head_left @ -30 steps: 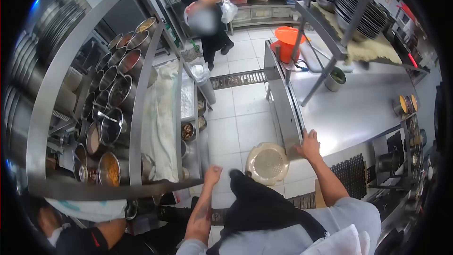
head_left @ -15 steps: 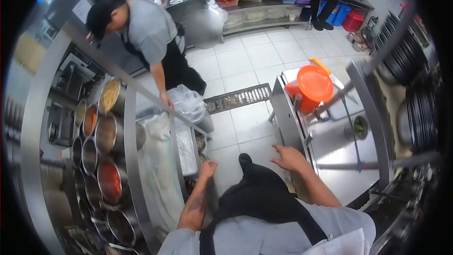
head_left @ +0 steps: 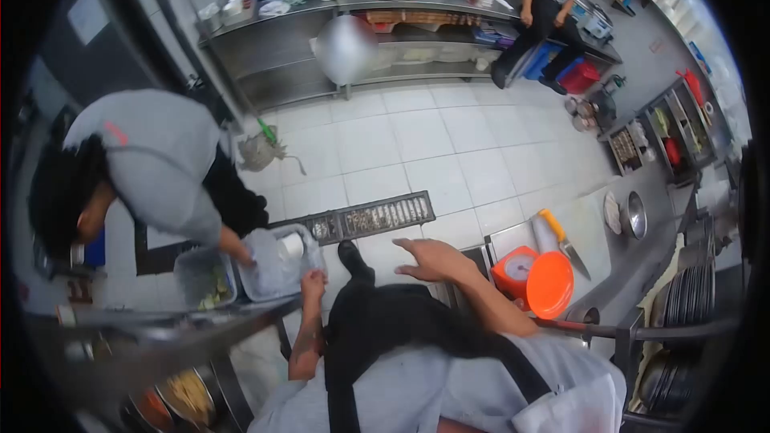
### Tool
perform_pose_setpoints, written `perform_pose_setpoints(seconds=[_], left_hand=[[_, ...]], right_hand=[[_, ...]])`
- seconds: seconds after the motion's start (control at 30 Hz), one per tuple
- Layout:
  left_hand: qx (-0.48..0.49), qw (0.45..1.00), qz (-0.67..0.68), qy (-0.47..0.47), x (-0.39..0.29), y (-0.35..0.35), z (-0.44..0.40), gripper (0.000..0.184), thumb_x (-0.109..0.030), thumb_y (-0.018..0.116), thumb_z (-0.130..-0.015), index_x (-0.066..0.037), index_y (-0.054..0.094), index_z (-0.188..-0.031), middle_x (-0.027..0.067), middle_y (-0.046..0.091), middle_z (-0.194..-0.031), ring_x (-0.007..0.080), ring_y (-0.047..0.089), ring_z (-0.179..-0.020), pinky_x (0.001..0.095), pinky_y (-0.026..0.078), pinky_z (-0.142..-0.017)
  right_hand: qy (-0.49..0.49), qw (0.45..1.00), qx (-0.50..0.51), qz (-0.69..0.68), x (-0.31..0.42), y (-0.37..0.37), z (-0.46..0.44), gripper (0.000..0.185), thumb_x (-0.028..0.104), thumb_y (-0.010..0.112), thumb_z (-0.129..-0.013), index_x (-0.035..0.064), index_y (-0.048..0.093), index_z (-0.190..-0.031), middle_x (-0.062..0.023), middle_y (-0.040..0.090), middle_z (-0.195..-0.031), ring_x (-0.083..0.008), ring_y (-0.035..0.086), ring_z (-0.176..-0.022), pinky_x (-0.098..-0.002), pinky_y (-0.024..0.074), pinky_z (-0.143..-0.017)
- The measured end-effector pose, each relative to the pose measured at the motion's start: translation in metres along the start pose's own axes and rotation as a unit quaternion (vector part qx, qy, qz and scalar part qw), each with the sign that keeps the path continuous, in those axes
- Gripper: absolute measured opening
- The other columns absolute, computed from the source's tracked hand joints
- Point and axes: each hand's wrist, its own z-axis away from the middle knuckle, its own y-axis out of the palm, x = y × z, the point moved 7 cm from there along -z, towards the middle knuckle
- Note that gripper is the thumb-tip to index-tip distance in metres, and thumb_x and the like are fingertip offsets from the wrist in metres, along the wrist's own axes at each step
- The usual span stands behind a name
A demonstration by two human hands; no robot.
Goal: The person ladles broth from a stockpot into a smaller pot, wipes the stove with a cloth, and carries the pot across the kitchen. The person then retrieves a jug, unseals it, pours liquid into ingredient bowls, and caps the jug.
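My left hand hangs low in front of me with its fingers curled closed, and I see nothing in it. It is close to the right rim of a bin lined with a clear plastic bag; whether it touches the rim I cannot tell. My right hand is held out over the floor with fingers stretched and apart, holding nothing. To its right, on the metal counter, stands an orange kitchen scale with a round orange pan. Behind it lies a knife with a yellow handle.
A co-worker bends over at the left, one arm reaching into the lined bin. Beside it is another bin with green scraps. A floor drain grate lies ahead, a mop beyond. Another person sits at the back counter.
I have moved forward and my view has swung right, past the pots on the left. The co-worker bends lower, reaching into the lined bin. My right hand stays open, my left curled.
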Motion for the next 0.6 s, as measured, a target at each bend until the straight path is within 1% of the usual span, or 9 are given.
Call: perform_pose_setpoints(seconds=[0.07,0.1,0.17,0.3,0.33,0.37,0.43,0.47,0.6], left_hand=[[0.047,0.982,0.13,-0.13,-0.058,0.012,-0.054,0.022,-0.025,0.062,-0.099,-0.005,0.071,-0.1,0.0038,0.071,-0.078,0.0119,0.064,-0.062,0.0273,0.048,-0.052],[0.054,0.982,0.131,-0.122,-0.088,0.016,-0.088,0.022,-0.025,0.062,-0.099,-0.005,0.071,-0.1,0.0038,0.071,-0.078,0.0119,0.064,-0.062,0.0273,0.048,-0.052],[0.054,0.992,0.113,-0.034,-0.133,0.009,-0.144,0.021,-0.025,0.061,-0.1,-0.006,0.07,-0.106,0.0034,0.07,-0.079,0.0107,0.064,-0.063,0.025,0.046,-0.05],[0.025,0.992,0.113,-0.053,-0.165,-0.019,-0.2,0.022,-0.026,0.062,-0.099,-0.006,0.07,-0.105,0.0041,0.069,-0.077,0.011,0.064,-0.062,0.0254,0.045,-0.049],[0.005,0.991,0.093,-0.093,-0.159,-0.033,-0.199,0.023,-0.027,0.063,-0.098,-0.006,0.07,-0.104,0.0045,0.07,-0.077,0.0117,0.064,-0.062,0.0255,0.045,-0.049],[-0.018,0.988,0.072,-0.136,-0.15,-0.044,-0.203,0.024,-0.029,0.064,-0.098,-0.006,0.07,-0.103,0.0049,0.07,-0.077,0.0124,0.064,-0.061,0.0255,0.045,-0.049],[-0.029,0.983,0.076,-0.164,-0.121,-0.053,-0.225,0.025,-0.03,0.065,-0.097,-0.005,0.071,-0.1,0.0053,0.069,-0.076,0.0128,0.065,-0.061,0.0261,0.045,-0.05],[-0.05,0.975,0.082,-0.201,-0.088,-0.073,-0.207,0.026,-0.031,0.066,-0.096,-0.005,0.071,-0.098,0.0058,0.069,-0.075,0.0133,0.065,-0.06,0.0268,0.046,-0.05],[-0.086,0.943,0.073,-0.313,-0.037,-0.078,-0.156,0.033,-0.032,0.065,-0.093,-0.002,0.068,-0.08,0.0075,0.068,-0.069,0.0197,0.068,-0.062,0.0344,0.05,-0.053]], right_hand=[[0.002,0.999,0.039,0.035,0.007,-0.025,-0.045,0.069,0.043,0.069,-0.09,0.0051,0.049,-0.143,-0.0266,0.066,-0.12,-0.0435,0.063,-0.113,-0.0494,0.0499,-0.098],[0.008,0.999,0.03,0.039,0.008,-0.045,-0.071,0.069,0.043,0.069,-0.09,0.0051,0.049,-0.143,-0.0266,0.066,-0.12,-0.0435,0.063,-0.113,-0.0494,0.0499,-0.098],[-0.077,0.997,0.019,0.011,0.023,-0.074,-0.117,0.076,0.044,0.072,-0.088,0.0081,0.044,-0.149,-0.0252,0.063,-0.124,-0.0412,0.062,-0.114,-0.0477,0.0502,-0.097],[-0.1,0.992,-0.064,0.043,0.028,-0.142,-0.208,0.077,0.04,0.073,-0.087,0.0089,0.041,-0.15,-0.0231,0.055,-0.138,-0.0398,0.06,-0.118,-0.0459,0.0489,-0.101],[-0.073,0.996,-0.005,-0.044,0.034,-0.157,-0.229,0.073,0.037,0.074,-0.086,0.0071,0.047,-0.146,-0.0228,0.058,-0.135,-0.0401,0.061,-0.116,-0.0459,0.0496,-0.099],[-0.074,0.996,0.0,-0.043,0.029,-0.167,-0.25,0.073,0.037,0.074,-0.086,0.0071,0.047,-0.146,-0.0228,0.058,-0.135,-0.0401,0.061,-0.116,-0.0459,0.0496,-0.099],[-0.099,0.993,0.057,0.022,0.028,-0.167,-0.311,0.066,0.034,0.075,-0.086,0.0045,0.053,-0.141,-0.022,0.062,-0.129,-0.04,0.061,-0.116,-0.0459,0.0496,-0.099],[-0.142,0.989,0.029,0.033,0.024,-0.168,-0.34,0.062,0.033,0.075,-0.085,0.0027,0.056,-0.137,-0.0217,0.065,-0.124,-0.0395,0.062,-0.115,-0.0459,0.0499,-0.099],[-0.219,0.958,0.167,0.079,0.039,-0.2,-0.451,0.061,0.032,0.073,-0.087,0.0056,0.055,-0.139,-0.0221,0.064,-0.127,-0.0396,0.061,-0.117,-0.0448,0.0486,-0.101]])
